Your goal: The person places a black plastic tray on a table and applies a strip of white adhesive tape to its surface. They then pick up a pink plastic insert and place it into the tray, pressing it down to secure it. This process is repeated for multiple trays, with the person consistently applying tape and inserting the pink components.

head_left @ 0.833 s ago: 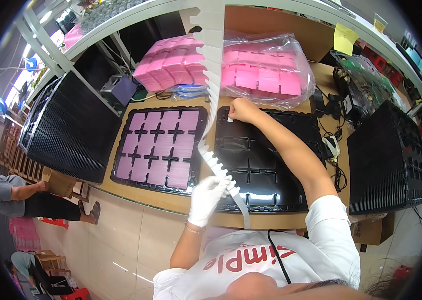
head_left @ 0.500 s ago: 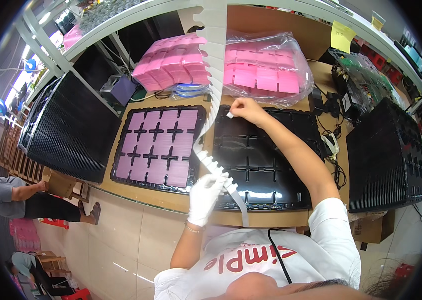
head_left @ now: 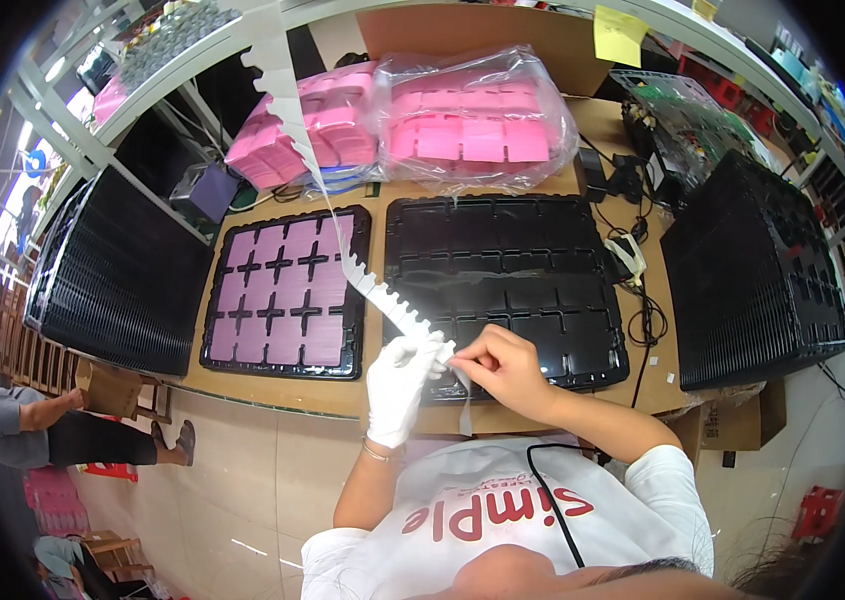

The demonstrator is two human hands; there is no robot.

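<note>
A long white strip with tab-like pieces along its edge (head_left: 383,298), looking like a label strip, runs down from the shelf. My left hand (head_left: 395,392), in a white glove, is closed on its lower part. Bare-skinned, my right hand (head_left: 508,370) pinches at a small white tab on the strip, right beside the gloved fingertips. Beneath and beyond the hands lies a black plastic tray (head_left: 488,240) with moulded cross-shaped ridges. To its left is a second black tray (head_left: 358,345), its compartments filled with pink sheets (head_left: 273,285).
Tall stacks of black trays stand at the left (head_left: 123,290) and right (head_left: 753,280). At the back are stacked pink foam pieces (head_left: 338,110) and a clear bag of pink pieces (head_left: 473,120). Cables (head_left: 648,325) lie on the right. Another person (head_left: 33,410) is at far left.
My right hand has come back from the far left corner of the right tray to the strip beside my left hand. The small white piece it held there is no longer distinguishable.
</note>
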